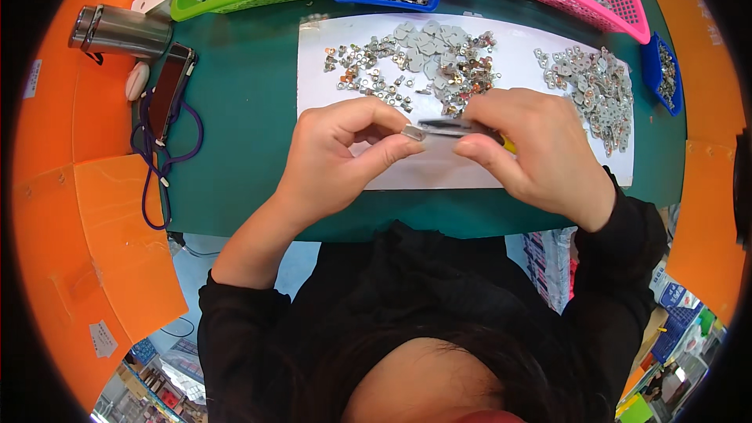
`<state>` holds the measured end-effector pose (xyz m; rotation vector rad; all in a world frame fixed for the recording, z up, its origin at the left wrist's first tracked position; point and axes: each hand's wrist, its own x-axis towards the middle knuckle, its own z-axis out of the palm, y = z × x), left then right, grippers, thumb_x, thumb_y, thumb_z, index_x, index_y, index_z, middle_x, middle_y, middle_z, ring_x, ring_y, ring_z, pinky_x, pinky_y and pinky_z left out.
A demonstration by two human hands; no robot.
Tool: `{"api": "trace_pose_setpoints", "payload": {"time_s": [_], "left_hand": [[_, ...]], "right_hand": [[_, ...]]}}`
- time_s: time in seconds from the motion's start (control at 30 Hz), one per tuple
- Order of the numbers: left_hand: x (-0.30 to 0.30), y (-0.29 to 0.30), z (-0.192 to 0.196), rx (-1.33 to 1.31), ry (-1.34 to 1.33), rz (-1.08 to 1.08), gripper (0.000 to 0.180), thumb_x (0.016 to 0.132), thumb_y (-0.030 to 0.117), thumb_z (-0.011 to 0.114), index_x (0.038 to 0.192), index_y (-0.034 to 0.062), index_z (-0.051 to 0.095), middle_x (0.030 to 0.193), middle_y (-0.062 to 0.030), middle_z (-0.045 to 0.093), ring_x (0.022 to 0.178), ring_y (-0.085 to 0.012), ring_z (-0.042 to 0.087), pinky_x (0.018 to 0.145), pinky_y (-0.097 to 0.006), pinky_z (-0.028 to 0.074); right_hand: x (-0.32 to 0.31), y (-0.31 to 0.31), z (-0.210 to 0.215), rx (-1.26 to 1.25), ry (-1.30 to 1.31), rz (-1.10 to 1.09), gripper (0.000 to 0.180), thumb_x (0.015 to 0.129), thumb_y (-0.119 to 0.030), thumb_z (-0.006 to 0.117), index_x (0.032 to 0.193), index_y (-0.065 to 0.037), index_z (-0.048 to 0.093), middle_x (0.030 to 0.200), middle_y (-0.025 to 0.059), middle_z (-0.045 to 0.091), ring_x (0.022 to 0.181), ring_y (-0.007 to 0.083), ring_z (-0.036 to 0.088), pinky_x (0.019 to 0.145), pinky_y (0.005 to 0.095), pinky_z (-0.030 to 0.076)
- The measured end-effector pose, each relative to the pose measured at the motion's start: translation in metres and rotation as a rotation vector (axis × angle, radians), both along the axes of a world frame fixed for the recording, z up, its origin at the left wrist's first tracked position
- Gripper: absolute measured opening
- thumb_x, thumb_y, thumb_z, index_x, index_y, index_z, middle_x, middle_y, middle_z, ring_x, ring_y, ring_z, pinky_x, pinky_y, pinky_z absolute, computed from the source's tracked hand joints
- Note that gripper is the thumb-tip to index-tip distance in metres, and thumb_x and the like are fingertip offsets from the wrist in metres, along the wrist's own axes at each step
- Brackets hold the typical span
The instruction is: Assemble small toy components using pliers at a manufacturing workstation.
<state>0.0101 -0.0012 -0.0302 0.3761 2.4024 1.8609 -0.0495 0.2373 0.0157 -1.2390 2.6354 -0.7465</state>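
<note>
My left hand (341, 149) pinches a small metal piece (413, 132) between thumb and forefinger, above the white sheet. My right hand (536, 141) is closed round what look like narrow-jawed pliers (446, 127) with a bit of yellow handle showing. Their tip meets the metal piece at my left fingertips; whether the jaws grip it is too small to tell. Just beyond my hands, small metal fittings (380, 59) and flat grey metal pieces (435, 45) lie loose on the white sheet (329, 98). Another heap of grey metal parts (599, 94) lies to the right.
A green basket (258, 1), a blue tray (384, 5) and a pink basket (548, 4) hold metal parts along the far side. A small blue tray (674, 103) stands at right. At left are a steel flask (129, 31) and a phone (171, 94) with a purple cord (197, 141).
</note>
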Motion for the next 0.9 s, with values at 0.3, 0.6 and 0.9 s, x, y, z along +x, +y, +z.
{"api": "trace_pose_setpoints", "payload": {"time_s": [0.3, 0.6, 0.9], "left_hand": [[0.008, 0.014, -0.007, 0.575, -0.382, -0.045, 0.01, 0.086, -0.005, 0.069, 0.095, -0.0052, 0.066, 0.087, -0.0132, 0.071, 0.082, -0.0192, 0.071, 0.074, -0.029, 0.06], [0.012, 0.024, -0.023, 0.843, -0.514, -0.146, 0.006, 0.089, -0.002, 0.067, 0.095, -0.0043, 0.067, 0.088, -0.0155, 0.072, 0.076, -0.02, 0.071, 0.071, -0.03, 0.058], [0.015, 0.024, -0.018, 0.74, -0.531, -0.144, 0.009, 0.091, 0.002, 0.068, 0.098, -0.0043, 0.068, 0.087, -0.0139, 0.072, 0.077, -0.0182, 0.07, 0.071, -0.029, 0.057]], "right_hand": [[0.019, -0.01, -0.024, -0.629, -0.556, -0.117, 0.012, 0.085, -0.008, 0.07, 0.095, -0.002, 0.069, 0.08, 0.0049, 0.063, 0.073, 0.0128, 0.056, 0.07, 0.0268, 0.045], [0.033, -0.007, -0.032, -0.787, -0.802, -0.166, 0.009, 0.089, -0.006, 0.068, 0.095, 0.0, 0.067, 0.084, 0.0059, 0.067, 0.08, 0.0129, 0.064, 0.076, 0.0273, 0.049], [0.034, -0.005, -0.035, -0.706, -0.651, -0.18, 0.01, 0.088, -0.003, 0.068, 0.097, 0.0, 0.066, 0.087, 0.007, 0.067, 0.08, 0.0136, 0.063, 0.076, 0.0276, 0.048]]}}
